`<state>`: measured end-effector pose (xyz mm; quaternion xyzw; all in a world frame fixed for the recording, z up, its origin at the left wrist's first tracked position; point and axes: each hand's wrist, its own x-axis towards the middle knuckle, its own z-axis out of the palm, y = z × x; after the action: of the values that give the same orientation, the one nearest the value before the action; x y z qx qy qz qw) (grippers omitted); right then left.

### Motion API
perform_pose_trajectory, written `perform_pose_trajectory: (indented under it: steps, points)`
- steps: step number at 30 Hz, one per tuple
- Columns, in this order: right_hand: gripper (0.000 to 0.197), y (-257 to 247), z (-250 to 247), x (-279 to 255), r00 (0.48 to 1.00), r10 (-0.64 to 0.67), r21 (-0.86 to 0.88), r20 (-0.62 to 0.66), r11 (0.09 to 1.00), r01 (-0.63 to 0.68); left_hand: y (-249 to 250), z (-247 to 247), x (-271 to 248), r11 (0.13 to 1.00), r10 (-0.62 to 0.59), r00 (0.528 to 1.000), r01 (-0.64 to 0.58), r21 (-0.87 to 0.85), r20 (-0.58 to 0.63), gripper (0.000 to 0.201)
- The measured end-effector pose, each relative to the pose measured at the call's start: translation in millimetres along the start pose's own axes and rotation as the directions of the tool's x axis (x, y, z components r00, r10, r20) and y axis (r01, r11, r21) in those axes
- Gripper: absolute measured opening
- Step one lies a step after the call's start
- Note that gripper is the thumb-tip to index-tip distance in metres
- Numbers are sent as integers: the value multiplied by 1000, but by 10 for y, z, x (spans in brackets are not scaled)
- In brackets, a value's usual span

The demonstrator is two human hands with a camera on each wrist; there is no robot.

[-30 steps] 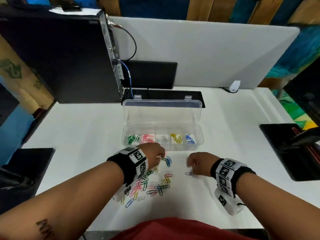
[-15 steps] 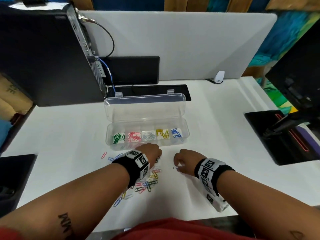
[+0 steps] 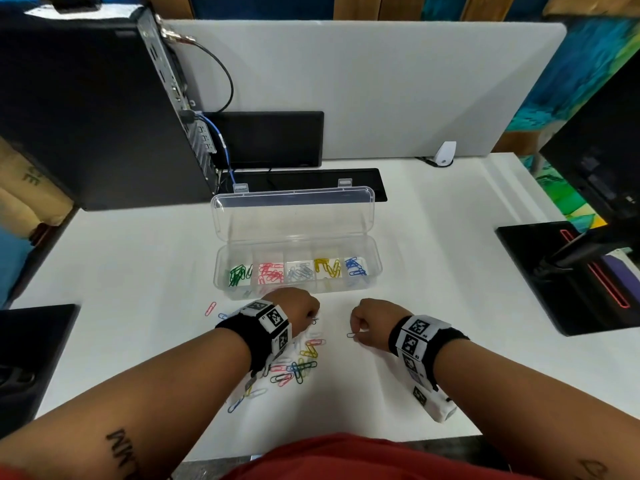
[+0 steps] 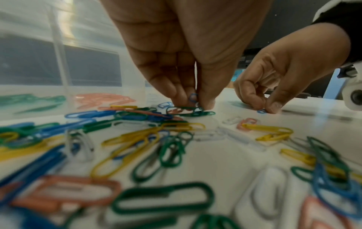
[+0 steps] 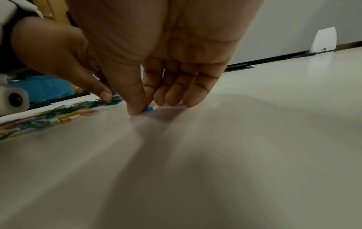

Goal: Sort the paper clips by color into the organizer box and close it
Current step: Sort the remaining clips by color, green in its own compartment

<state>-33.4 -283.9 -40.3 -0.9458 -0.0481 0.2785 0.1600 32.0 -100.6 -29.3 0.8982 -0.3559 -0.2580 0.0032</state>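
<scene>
The clear organizer box (image 3: 375, 271) stands open on the white desk, its compartments holding green, pink, white, yellow and blue clips. A loose pile of mixed paper clips (image 3: 298, 363) lies in front of it. My left hand (image 3: 313, 320) is down at the pile's far edge, where thumb and fingers pinch a small blue paper clip (image 4: 193, 97) just above green clips (image 4: 194, 113). Right of the pile, my right hand (image 3: 356, 336) pinches a lone blue paper clip (image 5: 149, 109) between thumb and forefinger, the clip touching the desk.
A pink clip (image 3: 210, 308) lies apart, left of the pile. A black computer case (image 3: 86, 109) stands at the back left and a black monitor base (image 3: 568, 271) at the right. A white divider panel (image 3: 381, 88) closes the back of the desk.
The head view has shifted, so the box sits further left in the frame. Both hands stay low by the pile, and the right one keeps its hold on the lone blue clip.
</scene>
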Motion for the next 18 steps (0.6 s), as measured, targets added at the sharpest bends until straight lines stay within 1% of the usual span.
perform_pose_trajectory:
  steps: [2,4,7,8,10,11,13,14,16,18]
  points:
    - [11,-17,-5,-6,1000,6,-9,0,1000,-6,-28,-22,-15,999,-16,1000,16,-50,-3,22]
    - [11,-31,-10,-6,1000,18,-10,15,1000,-18,-48,-53,-36,992,-32,999,30,-119,-20,21]
    - [1,-78,-37,-2,997,50,-23,56,999,-49,-64,-67,-62,962,-70,997,58,-267,-38,17]
    - [3,-88,-38,1,997,51,-29,62,998,-50,-73,-67,-76,944,-87,996,70,-324,-37,14]
    - [17,-103,-30,6,996,60,-35,67,998,-58,-97,-60,-108,905,-115,992,84,-417,-50,6]
    - [21,-110,-20,7,996,64,-36,69,997,-62,-112,-56,-124,886,-132,990,92,-455,-57,6]
    - [24,-123,-19,-7,996,59,-34,72,998,-57,-140,-60,-155,855,-164,984,104,-509,-74,2]
    - [25,-130,-27,-14,996,56,-23,69,998,-55,-154,-61,-175,839,-179,981,112,-533,-76,7]
    - [23,-149,-55,-30,997,51,33,60,998,-53,-179,-59,-213,788,-188,980,113,-605,-61,10]
    - [10,-173,-101,-42,998,59,103,13,993,-60,-198,-60,-261,757,-192,981,127,-641,-33,16]
